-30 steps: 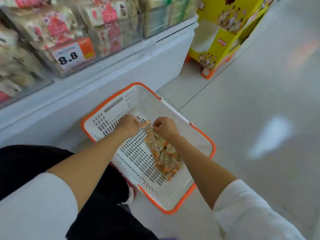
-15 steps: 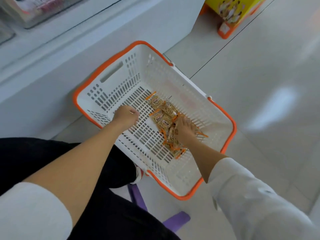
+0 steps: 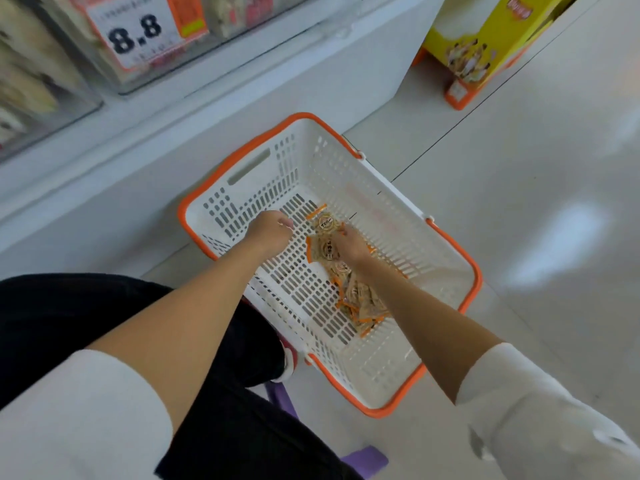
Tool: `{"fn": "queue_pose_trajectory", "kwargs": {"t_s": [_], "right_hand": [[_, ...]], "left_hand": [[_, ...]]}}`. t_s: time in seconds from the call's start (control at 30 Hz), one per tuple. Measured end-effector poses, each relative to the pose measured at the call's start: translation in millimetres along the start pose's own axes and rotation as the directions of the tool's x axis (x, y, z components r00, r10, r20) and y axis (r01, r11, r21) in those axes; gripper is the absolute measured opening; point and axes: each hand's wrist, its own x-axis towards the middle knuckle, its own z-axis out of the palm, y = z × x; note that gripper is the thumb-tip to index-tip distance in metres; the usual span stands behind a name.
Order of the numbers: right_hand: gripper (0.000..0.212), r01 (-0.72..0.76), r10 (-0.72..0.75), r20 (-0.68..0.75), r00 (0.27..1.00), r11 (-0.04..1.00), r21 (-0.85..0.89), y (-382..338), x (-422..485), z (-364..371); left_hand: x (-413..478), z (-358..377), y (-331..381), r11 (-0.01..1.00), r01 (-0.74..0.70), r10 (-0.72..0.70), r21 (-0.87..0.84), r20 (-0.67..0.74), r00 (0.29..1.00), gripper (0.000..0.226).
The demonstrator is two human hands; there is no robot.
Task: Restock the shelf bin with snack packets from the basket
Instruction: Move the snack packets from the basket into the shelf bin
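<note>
A white basket with an orange rim [image 3: 471, 271] stands on the floor in front of me. Several small tan snack packets with orange ends [image 3: 362, 301] lie in a loose row on its slotted bottom. My right hand [image 3: 349, 245] reaches down into the basket, fingers curled onto the packets at the upper end of the row, just below the topmost packet [image 3: 325, 224]. My left hand [image 3: 270, 232] hovers over the basket bottom to the left of the packets, closed in a fist with nothing visible in it. The clear shelf bin [image 3: 166, 76] with an 8.8 price tag [image 3: 138, 29] sits at upper left.
A white shelf base [image 3: 242, 109] runs behind the basket. A yellow display carton [image 3: 485, 39] stands on the floor at upper right. My black-trousered knee [image 3: 104, 323] is beside the basket, and a purple stool leg [image 3: 363, 459] shows below. Grey floor tiles extend to the right.
My right hand has slid from the middle of the packet row up to its far end. My view has tilted up, so the shelf bin is back in sight. The left fist stays put.
</note>
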Motion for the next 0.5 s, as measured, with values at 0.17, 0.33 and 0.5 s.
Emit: {"fn": "queue_pose_trajectory", "kwargs": {"t_s": [0.17,0.33,0.5], "right_hand": [[0.015,0.032,-0.147,0.289,0.946,0.929,0.369,-115,-24,-17],[0.012,0.238,-0.333,0.299,0.894,0.92,0.312,-205,-64,-18],[0.027,0.425,-0.481,0.312,0.819,0.875,0.233,-280,-111,-25]], "left_hand": [[-21,-66,35,0.993,-0.075,0.069,-0.095,-0.068,0.995,0.036],[-62,-134,57,0.943,-0.165,0.109,-0.291,-0.198,0.974,0.021],[-110,-193,75,0.868,-0.248,0.133,-0.431,-0.28,0.951,0.029]]}}
